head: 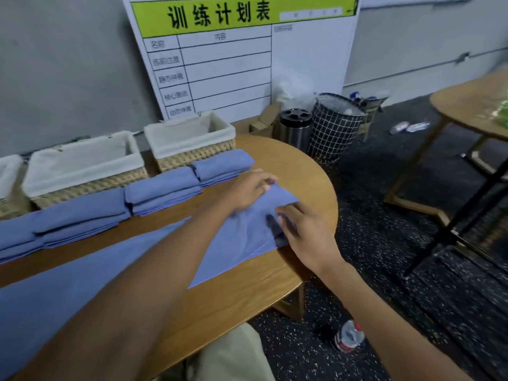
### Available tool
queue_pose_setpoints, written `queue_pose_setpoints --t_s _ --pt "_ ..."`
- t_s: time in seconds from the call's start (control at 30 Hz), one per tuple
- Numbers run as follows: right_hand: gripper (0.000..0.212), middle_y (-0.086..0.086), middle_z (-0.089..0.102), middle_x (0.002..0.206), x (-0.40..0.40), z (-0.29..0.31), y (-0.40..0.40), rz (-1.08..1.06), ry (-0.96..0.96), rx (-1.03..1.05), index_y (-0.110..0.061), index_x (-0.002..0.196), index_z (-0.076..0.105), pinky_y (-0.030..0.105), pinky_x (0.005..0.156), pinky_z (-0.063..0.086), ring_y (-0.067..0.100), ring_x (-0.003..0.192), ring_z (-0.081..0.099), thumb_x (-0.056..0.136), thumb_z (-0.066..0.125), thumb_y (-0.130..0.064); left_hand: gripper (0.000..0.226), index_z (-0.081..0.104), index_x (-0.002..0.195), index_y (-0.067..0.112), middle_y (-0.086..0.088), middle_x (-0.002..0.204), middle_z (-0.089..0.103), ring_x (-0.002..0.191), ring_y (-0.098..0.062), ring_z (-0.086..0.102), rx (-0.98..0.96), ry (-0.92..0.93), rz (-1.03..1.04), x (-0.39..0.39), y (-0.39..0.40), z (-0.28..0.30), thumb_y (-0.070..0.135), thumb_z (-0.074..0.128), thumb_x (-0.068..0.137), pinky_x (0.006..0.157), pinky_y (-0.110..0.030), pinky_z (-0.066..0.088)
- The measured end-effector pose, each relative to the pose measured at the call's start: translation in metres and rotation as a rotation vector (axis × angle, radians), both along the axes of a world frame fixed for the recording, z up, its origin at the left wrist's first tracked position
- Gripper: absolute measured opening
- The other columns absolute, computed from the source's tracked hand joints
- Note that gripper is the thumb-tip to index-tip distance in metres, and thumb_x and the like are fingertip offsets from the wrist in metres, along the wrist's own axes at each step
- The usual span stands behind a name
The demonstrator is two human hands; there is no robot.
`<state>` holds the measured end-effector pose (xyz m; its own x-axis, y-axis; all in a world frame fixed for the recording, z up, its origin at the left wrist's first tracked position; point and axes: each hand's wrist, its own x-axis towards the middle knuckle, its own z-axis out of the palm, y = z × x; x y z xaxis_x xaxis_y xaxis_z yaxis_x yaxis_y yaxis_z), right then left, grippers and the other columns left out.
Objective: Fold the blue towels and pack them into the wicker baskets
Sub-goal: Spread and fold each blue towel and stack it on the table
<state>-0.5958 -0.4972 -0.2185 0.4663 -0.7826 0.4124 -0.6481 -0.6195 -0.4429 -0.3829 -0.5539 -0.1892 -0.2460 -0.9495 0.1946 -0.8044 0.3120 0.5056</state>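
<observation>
A long blue cloth towel (242, 237) lies spread flat across the round wooden table (247, 292), its far end near the table's right edge. The left hand (248, 189) pinches that end's far corner; the right hand (305, 232) rests flat on it, fingers straight. Folded blue towels (162, 191) line two white-lined wicker baskets (82, 171) behind.

Pretty dim, flat indoor light, soft shadows only. Whole shot's kinda soft and smeary, wide-angle bend at the edges, white wall chart with green header (242, 50) leans.
</observation>
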Motion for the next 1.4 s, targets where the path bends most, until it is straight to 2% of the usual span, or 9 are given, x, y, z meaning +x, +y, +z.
queue_pose_setpoints --t_s 0.17,0.27,0.43,0.6,0.7,0.83,1.07,1.23,1.4 --pt "0.037 0.007 0.052 0.113 -0.008 0.004 -0.045 -0.200 -0.113 0.172 -0.014 0.128 0.061 0.042 0.083 0.051 0.030 0.094 0.061 0.098 0.057 -0.036 0.020 0.073 0.111 0.010 -0.006 0.107 0.062 0.102 -0.024 0.061 0.106 -0.045 -0.064 -0.009 -0.037 -0.001 0.008 0.060 0.096 0.095 -0.043 0.048" --pt "0.033 0.005 0.053 0.107 -0.005 0.009 -0.060 -0.259 0.013 0.221 -0.019 0.113 0.066 0.032 0.074 0.043 0.029 0.089 0.059 0.093 0.062 -0.044 0.015 0.075 0.094 0.018 -0.001 0.095 0.065 0.089 -0.020 0.060 0.100 0.003 -0.109 -0.009 -0.041 0.003 0.013 0.062 0.093 0.085 -0.041 0.050" --pt "0.014 -0.006 0.051 0.088 -0.006 0.010 -0.065 -0.225 -0.117 0.296 -0.026 0.088 0.065 0.029 0.070 0.038 0.014 0.075 0.054 0.089 0.069 -0.039 0.014 0.073 0.089 0.022 0.000 0.086 0.072 0.078 -0.029 0.057 0.006 0.133 -0.139 -0.019 -0.035 0.016 0.014 0.062 0.094 0.076 -0.033 0.045" --pt "0.014 -0.007 0.054 0.058 -0.023 0.024 -0.056 -0.123 -0.382 0.381 -0.014 0.084 0.057 0.016 0.048 0.032 0.005 0.046 0.042 0.091 0.068 -0.019 0.011 0.070 0.098 0.021 0.015 0.088 0.067 0.079 0.001 0.050 -0.038 0.043 -0.266 -0.026 -0.035 0.024 0.017 0.060 0.099 0.083 -0.023 0.034" --pt "0.014 0.001 0.057 0.051 -0.036 0.029 -0.051 -0.097 -0.360 0.412 -0.018 0.090 0.053 0.024 0.043 0.033 0.010 0.042 0.041 0.091 0.067 -0.019 0.018 0.067 0.114 0.028 0.024 0.096 0.061 0.089 -0.005 0.042 -0.049 -0.174 -0.192 -0.027 -0.040 0.017 0.031 0.052 0.103 0.083 -0.031 0.028" --pt "0.016 0.005 0.065 0.056 -0.043 0.023 -0.049 -0.107 -0.251 0.414 -0.024 0.092 0.052 0.027 0.042 0.036 0.011 0.042 0.047 0.092 0.068 -0.025 0.027 0.059 0.124 0.034 0.012 0.112 0.063 0.098 -0.013 0.041 -0.066 -0.284 -0.136 -0.035 -0.044 0.001 0.039 0.042 0.106 0.090 -0.040 0.032" --pt "0.015 0.003 0.060 0.053 -0.057 0.011 -0.050 -0.131 -0.235 0.405 -0.026 0.093 0.052 0.023 0.041 0.029 0.008 0.039 0.036 0.092 0.066 -0.023 0.023 0.058 0.118 0.033 0.013 0.116 0.062 0.100 -0.015 0.046 -0.118 -0.248 -0.094 -0.058 -0.050 -0.015 0.034 0.037 0.108 0.091 -0.043 0.034" --pt "0.011 -0.003 0.049 0.046 -0.058 0.011 -0.047 -0.101 -0.188 0.345 -0.024 0.094 0.052 0.021 0.039 0.025 0.010 0.038 0.035 0.094 0.062 -0.019 0.024 0.065 0.115 0.023 0.004 0.097 0.054 0.089 -0.016 0.050 -0.375 -0.223 0.012 -0.056 -0.040 -0.007 0.030 0.043 0.106 0.074 -0.032 0.022" --pt "0.014 -0.002 0.058 0.061 -0.054 0.010 -0.040 -0.105 -0.116 0.229 -0.022 0.101 0.053 0.036 0.052 0.042 0.020 0.053 0.052 0.092 0.063 -0.018 0.020 0.061 0.113 0.026 0.011 0.106 0.061 0.096 -0.013 0.056 -0.296 -0.196 0.014 -0.058 0.026 -0.010 0.035 0.045 0.104 0.084 -0.040 0.043"
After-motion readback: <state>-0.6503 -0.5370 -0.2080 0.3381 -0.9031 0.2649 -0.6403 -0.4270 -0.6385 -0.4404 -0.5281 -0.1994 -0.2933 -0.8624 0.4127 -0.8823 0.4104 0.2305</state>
